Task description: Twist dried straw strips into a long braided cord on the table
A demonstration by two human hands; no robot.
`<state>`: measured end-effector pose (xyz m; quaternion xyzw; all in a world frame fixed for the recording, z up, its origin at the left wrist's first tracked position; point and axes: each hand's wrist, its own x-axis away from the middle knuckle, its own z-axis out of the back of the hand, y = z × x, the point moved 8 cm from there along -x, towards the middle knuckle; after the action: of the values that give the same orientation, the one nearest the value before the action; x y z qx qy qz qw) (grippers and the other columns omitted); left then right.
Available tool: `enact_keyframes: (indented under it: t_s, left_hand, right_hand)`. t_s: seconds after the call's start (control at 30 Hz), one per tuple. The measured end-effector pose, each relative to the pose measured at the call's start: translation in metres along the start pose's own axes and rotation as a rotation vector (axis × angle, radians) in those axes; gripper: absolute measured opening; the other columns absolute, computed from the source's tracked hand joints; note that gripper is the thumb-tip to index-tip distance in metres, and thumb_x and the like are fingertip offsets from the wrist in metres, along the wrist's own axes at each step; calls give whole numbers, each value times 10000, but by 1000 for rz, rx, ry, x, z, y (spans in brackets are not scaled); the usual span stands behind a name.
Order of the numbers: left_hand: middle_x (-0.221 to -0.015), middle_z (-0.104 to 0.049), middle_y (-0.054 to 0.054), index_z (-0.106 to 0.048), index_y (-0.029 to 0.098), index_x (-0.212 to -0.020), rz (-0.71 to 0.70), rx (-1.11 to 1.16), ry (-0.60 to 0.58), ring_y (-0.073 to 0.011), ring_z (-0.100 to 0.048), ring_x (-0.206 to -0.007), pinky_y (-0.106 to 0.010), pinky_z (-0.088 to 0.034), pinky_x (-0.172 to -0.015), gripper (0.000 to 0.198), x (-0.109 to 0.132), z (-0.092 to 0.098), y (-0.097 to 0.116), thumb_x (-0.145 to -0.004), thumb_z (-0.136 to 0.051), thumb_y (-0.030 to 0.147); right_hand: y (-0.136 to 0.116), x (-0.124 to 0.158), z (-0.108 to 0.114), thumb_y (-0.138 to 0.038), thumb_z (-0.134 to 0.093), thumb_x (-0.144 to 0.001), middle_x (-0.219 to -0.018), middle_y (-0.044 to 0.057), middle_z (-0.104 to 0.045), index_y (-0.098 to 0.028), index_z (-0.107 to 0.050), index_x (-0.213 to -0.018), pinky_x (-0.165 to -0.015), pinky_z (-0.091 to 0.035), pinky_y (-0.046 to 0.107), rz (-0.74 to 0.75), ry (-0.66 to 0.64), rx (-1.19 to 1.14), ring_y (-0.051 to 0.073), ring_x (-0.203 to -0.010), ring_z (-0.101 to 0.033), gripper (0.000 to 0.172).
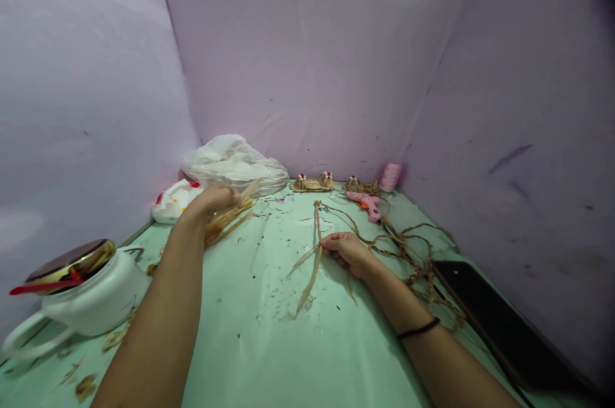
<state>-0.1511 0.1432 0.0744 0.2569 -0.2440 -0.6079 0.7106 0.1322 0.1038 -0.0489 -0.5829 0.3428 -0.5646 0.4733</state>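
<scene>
My right hand point(350, 252) pinches a thin tan braided cord point(318, 221) between thumb and fingertips, where its plaited part ends. Below the pinch, loose flat strands point(310, 286) fan out over the table. From its far end the cord bends back and runs right into a loose tangle of braid point(418, 254). At the left, my left hand point(218, 198) is closed at a bundle of dried tan plant strips point(228, 223). A pale strip sticks out past its fingers. The undersides of those fingers are hidden.
A white mug point(96, 299) carries a gold lid-like round thing point(72, 264) and a red stick. Behind are a plastic bag point(235, 164), woven pieces point(313, 184), a pink glue gun point(366, 204) and pink thread point(391, 176). A dark flat slab point(500, 325) lies right. Lilac walls enclose the green table.
</scene>
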Motion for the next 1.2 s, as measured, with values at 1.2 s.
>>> enact_keyframes:
  t_s: [1.2]
  left_hand:
    - [-512, -544, -2, -650, 144, -635, -268, -245, -439, -112, -471, -497, -206, -338, -475, 178, 43, -159, 70, -508, -536, 194]
  right_hand:
    - [-4, 0, 2, -172, -550, -607, -389, -66, -436, -131, -528, -556, -318, -93, 198, 55, -18, 16, 16, -283, -194, 69]
